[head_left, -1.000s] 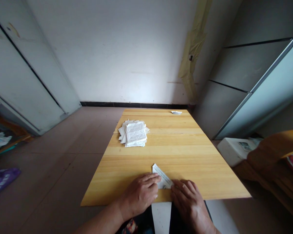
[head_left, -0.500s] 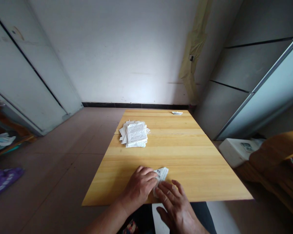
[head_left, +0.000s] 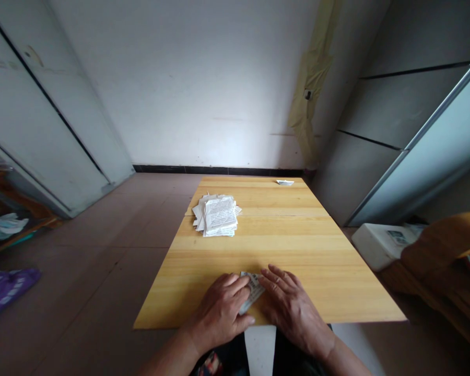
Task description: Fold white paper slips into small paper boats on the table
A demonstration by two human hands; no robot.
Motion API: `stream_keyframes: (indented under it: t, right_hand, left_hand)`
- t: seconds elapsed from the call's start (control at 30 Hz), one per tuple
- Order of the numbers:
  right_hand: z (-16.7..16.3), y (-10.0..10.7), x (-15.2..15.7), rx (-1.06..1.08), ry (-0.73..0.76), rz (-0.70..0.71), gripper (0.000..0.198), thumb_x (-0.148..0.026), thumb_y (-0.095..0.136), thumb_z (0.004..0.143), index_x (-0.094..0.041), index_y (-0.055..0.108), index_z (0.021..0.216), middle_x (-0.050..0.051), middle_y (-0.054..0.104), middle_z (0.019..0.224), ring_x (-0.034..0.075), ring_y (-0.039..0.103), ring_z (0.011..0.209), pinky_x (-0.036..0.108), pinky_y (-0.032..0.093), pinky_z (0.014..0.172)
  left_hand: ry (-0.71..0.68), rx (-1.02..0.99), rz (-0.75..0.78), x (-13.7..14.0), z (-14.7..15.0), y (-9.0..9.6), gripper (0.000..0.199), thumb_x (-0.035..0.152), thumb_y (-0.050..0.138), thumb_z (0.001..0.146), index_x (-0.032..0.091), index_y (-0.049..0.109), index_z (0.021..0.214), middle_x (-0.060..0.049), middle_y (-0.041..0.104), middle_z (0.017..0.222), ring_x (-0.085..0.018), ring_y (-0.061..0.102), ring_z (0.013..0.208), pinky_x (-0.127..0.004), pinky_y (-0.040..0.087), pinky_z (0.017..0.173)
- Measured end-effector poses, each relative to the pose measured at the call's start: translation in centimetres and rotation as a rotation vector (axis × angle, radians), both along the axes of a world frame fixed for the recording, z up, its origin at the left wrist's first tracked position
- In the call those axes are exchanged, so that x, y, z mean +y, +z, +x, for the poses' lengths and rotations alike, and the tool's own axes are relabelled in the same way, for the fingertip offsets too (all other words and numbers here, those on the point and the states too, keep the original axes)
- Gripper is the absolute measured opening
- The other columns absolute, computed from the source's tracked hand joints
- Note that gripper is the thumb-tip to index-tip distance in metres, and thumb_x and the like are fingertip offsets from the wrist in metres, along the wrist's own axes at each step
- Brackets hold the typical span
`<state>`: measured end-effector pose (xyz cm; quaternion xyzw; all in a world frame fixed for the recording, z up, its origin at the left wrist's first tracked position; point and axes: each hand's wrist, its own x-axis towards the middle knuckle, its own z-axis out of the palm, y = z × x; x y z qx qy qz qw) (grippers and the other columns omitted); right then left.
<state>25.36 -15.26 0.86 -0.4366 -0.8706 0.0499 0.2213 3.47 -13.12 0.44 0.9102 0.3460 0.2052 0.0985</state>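
Observation:
A small folded piece of printed paper (head_left: 254,289) lies near the front edge of the wooden table (head_left: 313,261). My left hand (head_left: 225,305) grips its left side against the tabletop, fingers bent over it and thumb out toward the table edge. On the paper's upper right corner rest the fingertips of my right hand (head_left: 292,303), whose fingers are stretched out and lying flat. Part of the paper is hidden beneath the left fingers. Farther back on the left stands an untidy stack of printed paper squares (head_left: 220,215).
A small folded paper boat (head_left: 285,183) sits at the table's far right corner. To the right are a white box (head_left: 379,243) and a wooden chair (head_left: 434,256). A purple bag (head_left: 11,292) lies on the floor at left. Behind the table rises a white wall (head_left: 219,94).
The paper has turned, its point now facing differently. My right hand has moved up and right onto its upper corner, fingers flatter. My left thumb now shows, apart from the paper.

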Motion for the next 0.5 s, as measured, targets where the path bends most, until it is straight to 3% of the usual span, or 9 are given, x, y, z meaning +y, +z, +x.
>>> stream_keyframes:
  t: [0.17,0.5]
  right_hand:
    - [0.45,0.48,-0.02,-0.049,0.049,-0.09,0.052,-0.023,0.057,0.085,-0.02,0.044,0.135,0.009,0.057,0.129,0.025,0.046,0.125,0.047,0.037,0.103]
    - [-0.35,0.52,0.27,0.091,0.022,-0.026,0.034,-0.02,0.057,0.088,-0.021,0.054,0.122,0.007,0.067,0.109,0.022,0.057,0.105,0.041,0.043,0.093]
  left_hand:
    - [-0.033,-0.037,0.031,0.53,-0.47,-0.29,0.017,0.026,0.063,0.077,0.02,0.063,0.093,-0.007,0.063,0.111,-0.023,0.056,0.098,-0.038,0.047,0.086]
    - [-0.041,-0.089,0.108,0.73,-0.64,-0.38,0.019,0.018,0.052,0.083,0.021,0.066,0.096,-0.008,0.066,0.106,-0.021,0.059,0.096,-0.037,0.05,0.083]
